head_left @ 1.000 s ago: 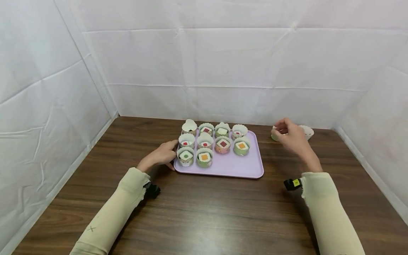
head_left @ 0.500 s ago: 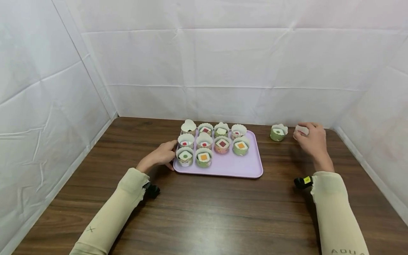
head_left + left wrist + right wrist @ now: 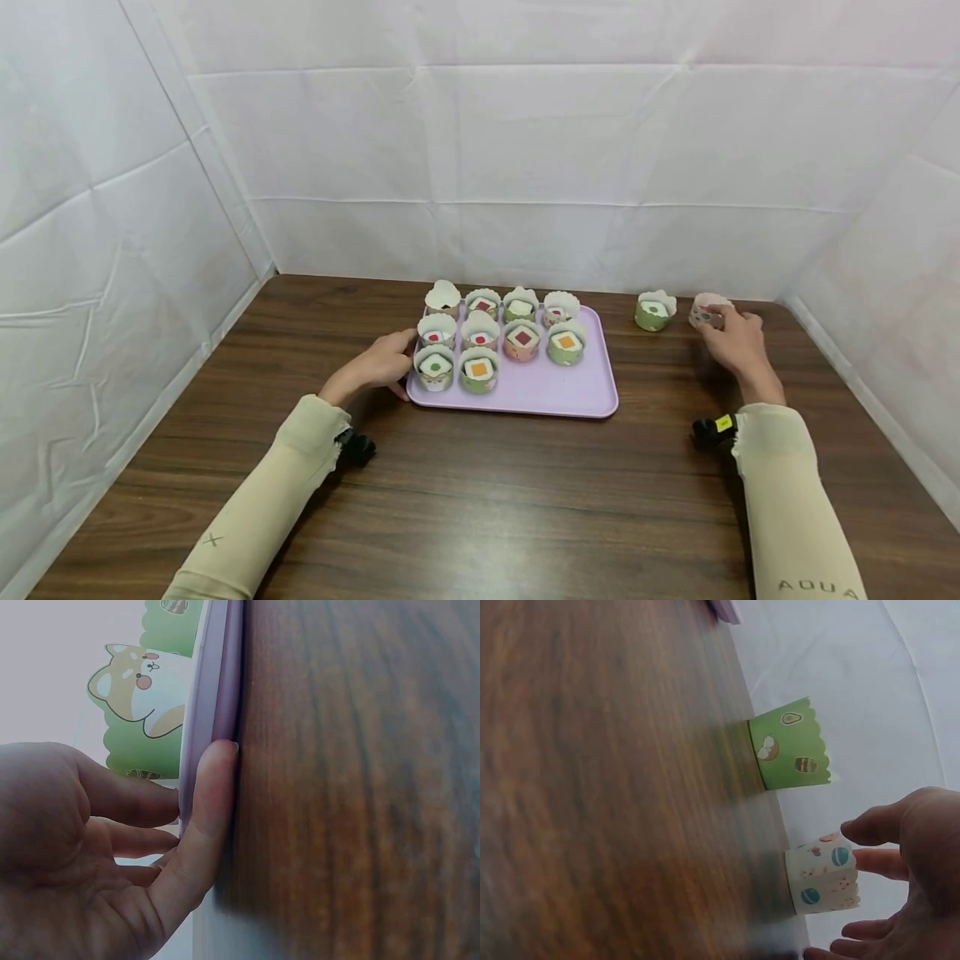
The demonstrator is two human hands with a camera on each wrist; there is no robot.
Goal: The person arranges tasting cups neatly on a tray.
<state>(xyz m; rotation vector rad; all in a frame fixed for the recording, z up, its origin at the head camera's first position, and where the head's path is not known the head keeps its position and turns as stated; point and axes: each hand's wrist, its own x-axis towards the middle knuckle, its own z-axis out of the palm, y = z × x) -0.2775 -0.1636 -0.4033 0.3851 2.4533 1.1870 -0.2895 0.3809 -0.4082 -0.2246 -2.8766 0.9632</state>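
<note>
My left hand [image 3: 386, 362] holds the left edge of a lilac tray [image 3: 543, 392]; in the left wrist view the thumb lies along its side and the fingers meet the rim. Paper baking cups with small square or round inserts, such as a pink one [image 3: 522, 348] and a green one [image 3: 567, 354], stand in rows on the tray. At the back right my right hand [image 3: 738, 346] pinches the rim of a white patterned paper baking cup [image 3: 821, 877] standing on the table. Its index fingertip is hidden behind the rim; the other fingers are spread loosely.
A green paper baking cup [image 3: 655, 312] with an insert stands on the wooden table [image 3: 487, 500], just left of the right hand. White cloth [image 3: 525, 133] hangs behind the table's back edge and along both sides.
The right hand has moved right from the green cup to the white patterned cup, which has shifted slightly left and shows more of its outer wall. The left hand and tray have stayed put.
</note>
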